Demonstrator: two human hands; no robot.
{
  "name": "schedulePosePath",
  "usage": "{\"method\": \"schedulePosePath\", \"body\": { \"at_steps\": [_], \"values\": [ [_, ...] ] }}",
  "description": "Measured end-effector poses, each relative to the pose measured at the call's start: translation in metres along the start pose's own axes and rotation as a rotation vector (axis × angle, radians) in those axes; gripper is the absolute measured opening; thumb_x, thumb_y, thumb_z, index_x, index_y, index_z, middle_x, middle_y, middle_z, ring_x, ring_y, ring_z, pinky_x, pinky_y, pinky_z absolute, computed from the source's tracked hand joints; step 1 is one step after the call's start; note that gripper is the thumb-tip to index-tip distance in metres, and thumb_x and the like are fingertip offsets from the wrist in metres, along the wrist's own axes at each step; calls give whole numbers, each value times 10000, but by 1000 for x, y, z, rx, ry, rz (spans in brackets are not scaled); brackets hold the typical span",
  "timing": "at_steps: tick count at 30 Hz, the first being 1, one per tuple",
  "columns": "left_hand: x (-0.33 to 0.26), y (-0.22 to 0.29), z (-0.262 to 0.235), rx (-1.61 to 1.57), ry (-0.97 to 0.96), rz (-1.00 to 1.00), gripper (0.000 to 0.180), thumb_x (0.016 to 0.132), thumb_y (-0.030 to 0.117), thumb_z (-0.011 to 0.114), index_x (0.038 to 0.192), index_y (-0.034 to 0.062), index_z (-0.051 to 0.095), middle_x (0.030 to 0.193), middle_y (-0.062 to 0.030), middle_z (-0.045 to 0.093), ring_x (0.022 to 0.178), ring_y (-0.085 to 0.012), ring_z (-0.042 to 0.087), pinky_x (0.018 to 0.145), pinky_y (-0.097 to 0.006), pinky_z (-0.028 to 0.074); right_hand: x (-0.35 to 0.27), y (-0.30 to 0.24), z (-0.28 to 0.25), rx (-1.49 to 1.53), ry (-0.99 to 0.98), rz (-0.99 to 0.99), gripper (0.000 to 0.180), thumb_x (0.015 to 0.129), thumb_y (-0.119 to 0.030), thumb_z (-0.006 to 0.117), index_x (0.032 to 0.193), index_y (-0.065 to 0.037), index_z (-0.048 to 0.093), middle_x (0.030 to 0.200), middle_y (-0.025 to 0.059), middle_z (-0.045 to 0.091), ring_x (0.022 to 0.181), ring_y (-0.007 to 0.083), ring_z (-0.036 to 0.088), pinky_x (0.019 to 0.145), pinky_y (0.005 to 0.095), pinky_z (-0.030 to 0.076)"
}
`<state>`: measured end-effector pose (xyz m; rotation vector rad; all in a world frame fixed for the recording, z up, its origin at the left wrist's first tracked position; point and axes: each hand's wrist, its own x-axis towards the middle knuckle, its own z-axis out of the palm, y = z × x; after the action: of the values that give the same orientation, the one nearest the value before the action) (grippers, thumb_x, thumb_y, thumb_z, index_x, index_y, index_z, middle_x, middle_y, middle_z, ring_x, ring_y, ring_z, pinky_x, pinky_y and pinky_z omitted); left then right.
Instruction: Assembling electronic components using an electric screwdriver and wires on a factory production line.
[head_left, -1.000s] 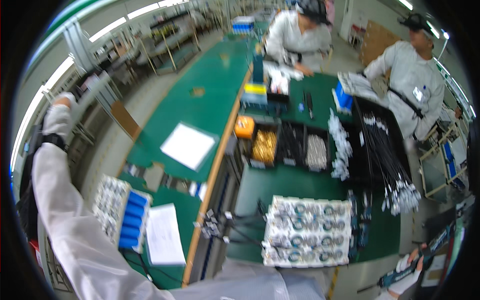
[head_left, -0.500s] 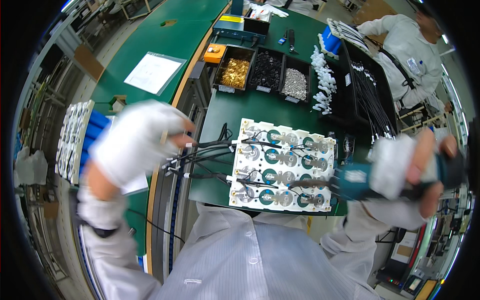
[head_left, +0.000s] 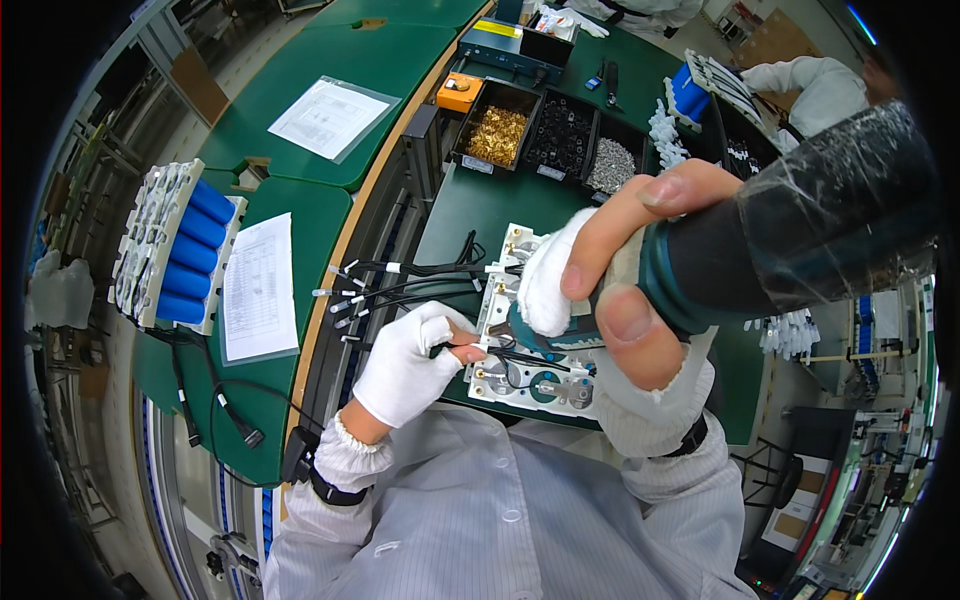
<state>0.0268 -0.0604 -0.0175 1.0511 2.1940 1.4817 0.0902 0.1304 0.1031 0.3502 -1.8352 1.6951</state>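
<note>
A white battery module [head_left: 520, 388] with round metal cell ends lies on the green bench before me, its right part hidden by my right hand and tool. My right hand [head_left: 625, 270], in a fingerless white glove, is wrapped round a teal and black cordless power driver [head_left: 790, 235]. The driver's lower end is over the module; its tip is hidden. At the module's left edge, my left hand [head_left: 415, 360], also gloved, pinches a black cable between thumb and finger. Several other black cables [head_left: 420, 268] with white tags run leftward off the module.
Bins of brass parts [head_left: 495, 135], black parts [head_left: 560, 140] and silver parts [head_left: 612, 165] stand beyond the module. Another module with blue cells [head_left: 190, 250] rests on the left bench by a printed sheet [head_left: 258, 290]. A co-worker's white sleeve [head_left: 800, 75] shows at far right.
My left hand has come right and down from above the cable ends to the module's left edge. My right hand has swung the driver from the right side in over the module.
</note>
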Motion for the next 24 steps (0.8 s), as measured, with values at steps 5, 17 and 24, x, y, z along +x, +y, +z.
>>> {"method": "schedulePosePath", "body": {
  "at_steps": [5,17,24],
  "values": [
    [1,-2,-1,-66,13,-11,134,798,63,809,872,22,706,863,-84,676,762,-225,672,709,-311,539,5,0,13,4,-18,45,525,895,-191,740,1257,-104,369,773,95,618,613,163,586,627,291,514],
    [1,-11,-3,-132,-43,-32,96,796,11,786,843,25,703,836,-69,679,743,-201,682,708,-297,544,18,10,7,77,-293,-78,480,926,-170,693,1256,-74,359,829,104,542,573,209,564,552,394,536],
    [-1,-10,-8,-68,-72,87,149,798,5,772,778,0,625,843,-79,664,763,-231,679,701,-308,541,2,-7,17,320,-203,-72,365,966,-216,628,1185,-99,360,813,86,525,544,204,563,516,385,519]
  ]
}}
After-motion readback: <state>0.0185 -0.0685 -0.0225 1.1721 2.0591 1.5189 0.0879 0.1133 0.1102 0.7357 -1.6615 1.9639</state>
